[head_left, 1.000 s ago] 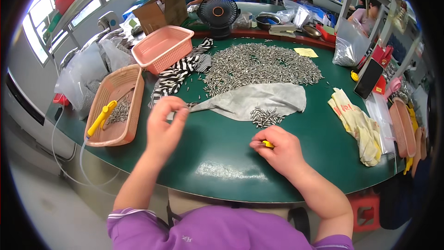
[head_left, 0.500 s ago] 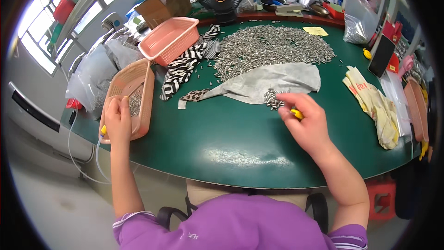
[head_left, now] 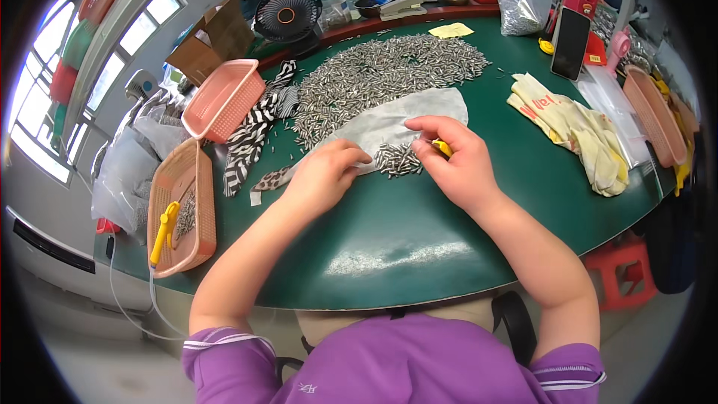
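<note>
The yellow item [head_left: 444, 147] in the right grip [head_left: 465, 163] is mostly covered by the fingers; only a short section is exposed, and its full shape cannot be made out. The underside of the left grip [head_left: 323, 173] is concealed, and the grip covers part of the grey cloth [head_left: 441, 107]. Individual pieces in the large heap [head_left: 389, 75] are too small to distinguish clearly.

The small pile of metal pins [head_left: 396, 161] is located between the two grips, at the near edge of the cloth on the green bench [head_left: 396, 232]. The left grip is positioned just beside the pile's left edge, fingers curled; whether its fingertips are together on a pin, or touch the pile, cannot be determined. The right grip is at the right edge of the pile. Its thumb and index fingertips are apart, while the yellow item is retained farther back in the hand.

Compared with the frame half a second ago, the left grip has moved from the beige basket [head_left: 202, 236] to the pile. The yellow tool [head_left: 165, 230] in that basket, then largely covered, is now exposed.
</note>
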Tool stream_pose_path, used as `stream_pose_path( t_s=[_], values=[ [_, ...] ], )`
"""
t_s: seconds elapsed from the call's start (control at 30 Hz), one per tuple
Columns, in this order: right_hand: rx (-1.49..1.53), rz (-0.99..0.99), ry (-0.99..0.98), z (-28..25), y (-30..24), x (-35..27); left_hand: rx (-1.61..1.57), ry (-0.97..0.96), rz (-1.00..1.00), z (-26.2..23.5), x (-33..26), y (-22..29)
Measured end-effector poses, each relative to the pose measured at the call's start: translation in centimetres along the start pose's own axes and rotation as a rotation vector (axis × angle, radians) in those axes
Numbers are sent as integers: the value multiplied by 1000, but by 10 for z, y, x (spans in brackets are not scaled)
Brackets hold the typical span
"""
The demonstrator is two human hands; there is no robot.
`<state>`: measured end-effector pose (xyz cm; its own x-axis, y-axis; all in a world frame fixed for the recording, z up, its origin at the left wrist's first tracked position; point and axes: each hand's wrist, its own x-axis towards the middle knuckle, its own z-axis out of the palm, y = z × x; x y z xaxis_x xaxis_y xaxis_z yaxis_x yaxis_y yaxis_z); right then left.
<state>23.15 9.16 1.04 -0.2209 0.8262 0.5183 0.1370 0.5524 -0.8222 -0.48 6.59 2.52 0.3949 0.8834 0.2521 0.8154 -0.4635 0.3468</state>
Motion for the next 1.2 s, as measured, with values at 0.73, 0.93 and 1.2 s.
stream_pose_path(
  t_s=[0.73, 0.93, 1.2],
  values=[
    [-106, -87, -21, -2, 5, -2, -443, 17, -235, -2, 11, 1],
    [-245, -111, -223, 5, -14, -17, -1163, 6, -435, -10, -47, 28],
    [-174, -243, -324, 16, -23, -23, -1338, 87, -486, 10, -72, 35]
  ],
)
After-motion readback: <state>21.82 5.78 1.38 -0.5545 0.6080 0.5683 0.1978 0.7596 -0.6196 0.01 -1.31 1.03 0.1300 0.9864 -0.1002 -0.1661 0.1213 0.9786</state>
